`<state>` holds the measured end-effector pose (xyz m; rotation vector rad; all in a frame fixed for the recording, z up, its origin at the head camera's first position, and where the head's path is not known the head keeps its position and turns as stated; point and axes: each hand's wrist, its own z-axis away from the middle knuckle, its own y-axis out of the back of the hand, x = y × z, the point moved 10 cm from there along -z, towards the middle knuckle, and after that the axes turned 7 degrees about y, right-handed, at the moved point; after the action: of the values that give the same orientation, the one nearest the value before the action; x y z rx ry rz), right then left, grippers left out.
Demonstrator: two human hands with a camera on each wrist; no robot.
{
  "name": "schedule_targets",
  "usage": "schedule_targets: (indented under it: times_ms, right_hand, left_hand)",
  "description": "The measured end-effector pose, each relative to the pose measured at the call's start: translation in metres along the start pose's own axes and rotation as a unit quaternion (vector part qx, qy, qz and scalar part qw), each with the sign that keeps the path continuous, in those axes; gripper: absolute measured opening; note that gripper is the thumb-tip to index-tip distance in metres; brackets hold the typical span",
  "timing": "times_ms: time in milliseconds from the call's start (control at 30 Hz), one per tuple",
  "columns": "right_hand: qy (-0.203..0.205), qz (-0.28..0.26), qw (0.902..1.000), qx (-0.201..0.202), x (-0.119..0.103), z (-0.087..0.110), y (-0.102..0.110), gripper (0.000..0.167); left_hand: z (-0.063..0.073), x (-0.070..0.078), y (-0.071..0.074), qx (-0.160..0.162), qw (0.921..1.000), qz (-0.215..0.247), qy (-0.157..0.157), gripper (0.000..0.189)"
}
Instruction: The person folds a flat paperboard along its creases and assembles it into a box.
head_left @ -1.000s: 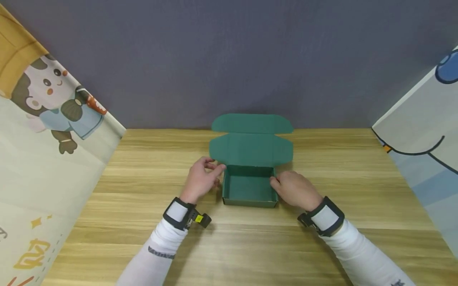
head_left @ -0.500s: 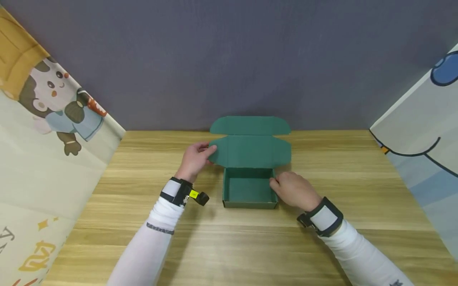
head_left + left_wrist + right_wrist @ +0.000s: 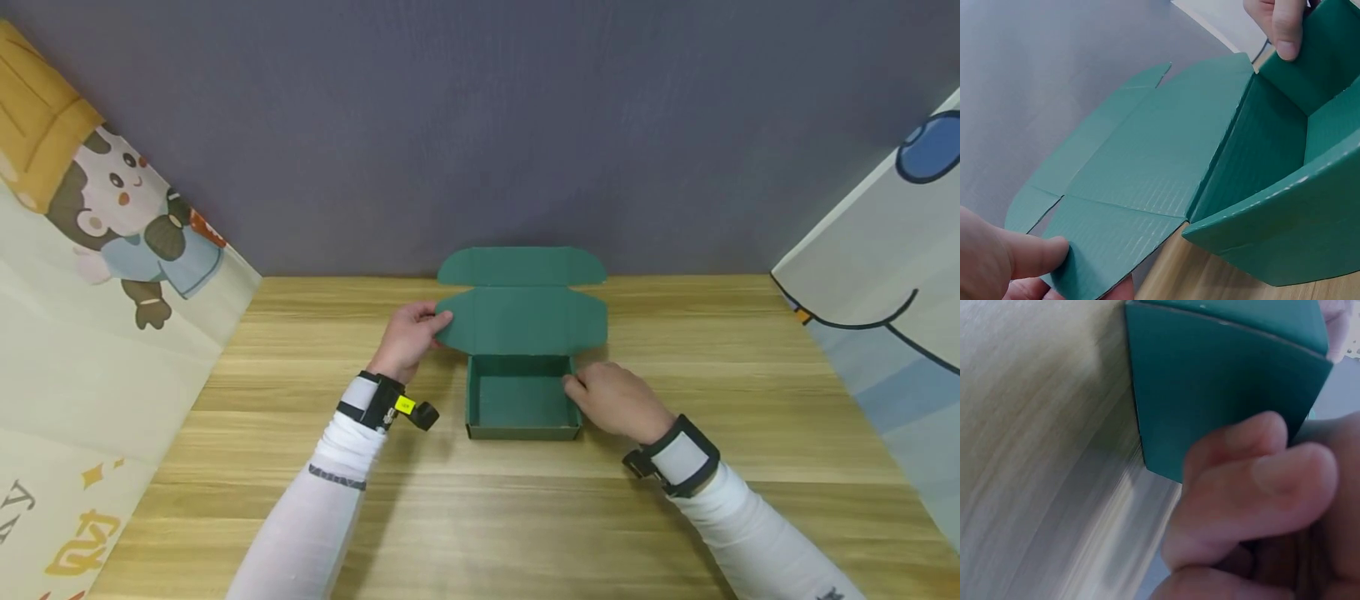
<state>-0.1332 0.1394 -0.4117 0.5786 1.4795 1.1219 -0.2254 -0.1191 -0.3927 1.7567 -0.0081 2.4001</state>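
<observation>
A green cardboard box (image 3: 522, 400) sits on the wooden table, its lid (image 3: 521, 321) raised and folded back behind it. The inside of the box shows bare. My left hand (image 3: 408, 337) pinches the lid's left side flap (image 3: 1104, 244), thumb on the inner face and fingers behind. On the opposite side, my right hand (image 3: 618, 400) grips the box's right wall, thumb over the top edge and curled fingers against the outer face (image 3: 1210, 381).
The wooden table (image 3: 480, 517) runs back to a dark grey wall (image 3: 480, 125) just behind the lid. Printed cloths hang at the left (image 3: 112, 375) and right (image 3: 862, 275). Each wrist wears a strapped camera.
My left hand has moved from the box's back left corner up and away to the lid's left flap and taken hold of it. The right hand keeps its grip on the wall.
</observation>
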Motion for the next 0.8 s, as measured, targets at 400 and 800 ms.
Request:
schedule_targets:
  times_ms: [400, 800]
  right_hand:
    - [-0.042, -0.044, 0.9973, 0.040, 0.039, -0.003, 0.038, 0.067]
    - [-0.033, -0.208, 0.9739, 0.085, 0.060, -0.026, 0.058, 0.074]
  left_hand:
    - [-0.001, 0.000, -0.002, -0.004, 1.0000, 0.005, -0.001, 0.024]
    - [0.000, 0.001, -0.002, -0.001, 1.0000, 0.007, 0.000, 0.027]
